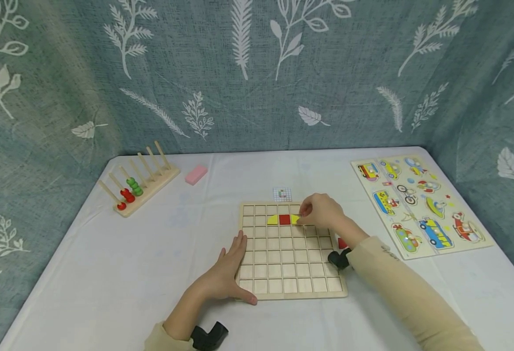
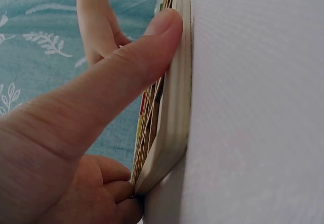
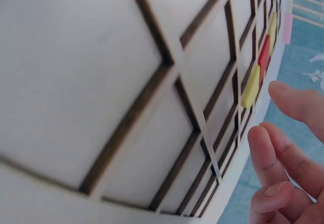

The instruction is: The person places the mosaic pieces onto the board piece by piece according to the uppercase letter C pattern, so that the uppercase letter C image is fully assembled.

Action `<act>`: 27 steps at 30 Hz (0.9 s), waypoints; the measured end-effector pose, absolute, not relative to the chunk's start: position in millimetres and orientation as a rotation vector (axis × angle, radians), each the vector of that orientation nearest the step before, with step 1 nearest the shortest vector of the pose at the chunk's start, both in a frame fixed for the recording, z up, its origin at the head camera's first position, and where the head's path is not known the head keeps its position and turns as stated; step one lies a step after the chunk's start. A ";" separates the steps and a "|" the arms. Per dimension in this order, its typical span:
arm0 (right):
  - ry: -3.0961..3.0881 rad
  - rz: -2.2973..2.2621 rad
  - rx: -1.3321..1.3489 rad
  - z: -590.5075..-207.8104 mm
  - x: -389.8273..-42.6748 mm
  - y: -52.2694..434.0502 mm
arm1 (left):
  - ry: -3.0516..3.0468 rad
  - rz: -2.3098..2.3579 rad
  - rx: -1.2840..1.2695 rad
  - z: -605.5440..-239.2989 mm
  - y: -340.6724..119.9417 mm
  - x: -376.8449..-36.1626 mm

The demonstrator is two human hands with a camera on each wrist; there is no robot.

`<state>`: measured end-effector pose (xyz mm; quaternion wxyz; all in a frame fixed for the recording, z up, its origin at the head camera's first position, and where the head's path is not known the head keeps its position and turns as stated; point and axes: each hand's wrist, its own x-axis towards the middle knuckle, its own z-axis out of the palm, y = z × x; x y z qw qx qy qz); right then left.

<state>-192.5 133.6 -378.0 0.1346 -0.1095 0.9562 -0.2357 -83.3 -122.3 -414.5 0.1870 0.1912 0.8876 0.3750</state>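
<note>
A wooden grid board [image 1: 292, 286] lies in the middle of the white table. In its second row sit a yellow piece [image 1: 272, 220], a red square [image 1: 285, 219] and a second yellow piece [image 1: 295, 219]. My right hand [image 1: 320, 210] hovers over that second yellow piece [image 3: 250, 87], and its loosely curled fingers [image 3: 276, 153] hold nothing. My left hand [image 1: 230, 268] rests flat on the board's left side. Its thumb [image 2: 126, 77] presses along the board's edge [image 2: 174, 122].
A peg rack [image 1: 139, 185] with red and green rings stands at the back left, with a pink block [image 1: 195, 174] beside it. A small pattern card [image 1: 282, 194] lies behind the board. A vehicle puzzle [image 1: 419, 204] lies on the right. One red piece [image 1: 342, 243] sits by my right forearm.
</note>
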 end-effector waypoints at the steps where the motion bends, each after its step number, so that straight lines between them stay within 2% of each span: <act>1: 2.770 -0.693 -0.316 -377.2 -192.1 134.9 | 2.499 1.054 0.538 -414.4 -122.5 -83.2; 27: 2.800 -0.797 -0.391 -377.9 -176.0 182.0 | 2.486 1.073 0.529 -411.7 -121.5 -82.6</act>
